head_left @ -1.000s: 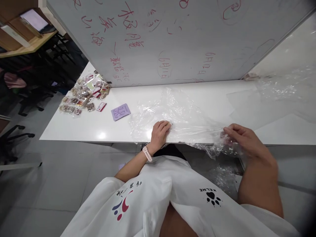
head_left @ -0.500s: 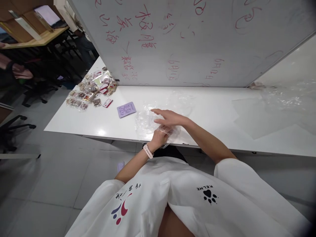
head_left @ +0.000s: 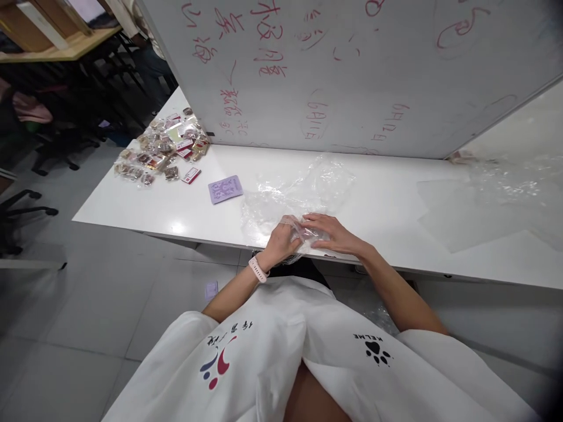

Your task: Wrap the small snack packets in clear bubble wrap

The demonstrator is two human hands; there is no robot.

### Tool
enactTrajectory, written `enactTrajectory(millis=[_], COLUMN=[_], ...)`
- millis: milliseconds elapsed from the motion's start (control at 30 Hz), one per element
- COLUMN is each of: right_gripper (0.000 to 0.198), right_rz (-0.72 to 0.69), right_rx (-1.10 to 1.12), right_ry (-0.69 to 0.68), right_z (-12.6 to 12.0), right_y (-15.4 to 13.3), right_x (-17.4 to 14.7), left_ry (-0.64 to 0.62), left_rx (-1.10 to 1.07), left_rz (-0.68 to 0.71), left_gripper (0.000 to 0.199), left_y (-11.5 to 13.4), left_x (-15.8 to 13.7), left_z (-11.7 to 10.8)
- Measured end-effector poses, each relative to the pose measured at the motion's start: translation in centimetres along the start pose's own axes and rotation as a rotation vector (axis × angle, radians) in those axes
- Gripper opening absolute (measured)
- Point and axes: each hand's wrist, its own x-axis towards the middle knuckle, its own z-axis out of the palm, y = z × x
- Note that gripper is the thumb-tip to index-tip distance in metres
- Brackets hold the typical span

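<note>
Clear, crinkled plastic film [head_left: 281,202] lies spread over the white table near its front edge. My left hand [head_left: 281,241], with a pale pink band at the wrist, is closed on a bunched part of the film, and some of it hangs at the table edge. Facing it from the right is my right hand [head_left: 336,234], its thumb and fingers apart and its fingertips touching the bunched film. To the left of the film lies a flat purple patterned packet [head_left: 226,189].
Several small wrapped packets [head_left: 162,146] are heaped at the table's left end. A whiteboard [head_left: 334,76] with red writing stands along the back. More plastic sheets [head_left: 484,205] lie at the right. Another purple packet [head_left: 211,291] is on the floor. A person sits at back left.
My right hand has drawn back rightward and down from above my left hand, baring more of the film. My left hand stays at the bunched film.
</note>
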Motion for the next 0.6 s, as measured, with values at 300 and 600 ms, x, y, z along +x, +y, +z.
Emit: enactTrajectory(millis=[300, 600], right_gripper=[0.064, 0.054], right_rz=[0.076, 0.080], right_rx=[-0.075, -0.069], right_ry=[0.050, 0.082], right_z=[1.5, 1.9], right_y=[-0.6, -1.4], right_x=[-0.2, -0.6], left_ry=[0.626, 0.233], left_rx=[-0.604, -0.654], left_rz=[-1.174, -0.711], left_gripper=[0.041, 0.042], left_y=[2.4, 4.2], left_x=[-10.6, -3.8], left_z=[-5.1, -5.6])
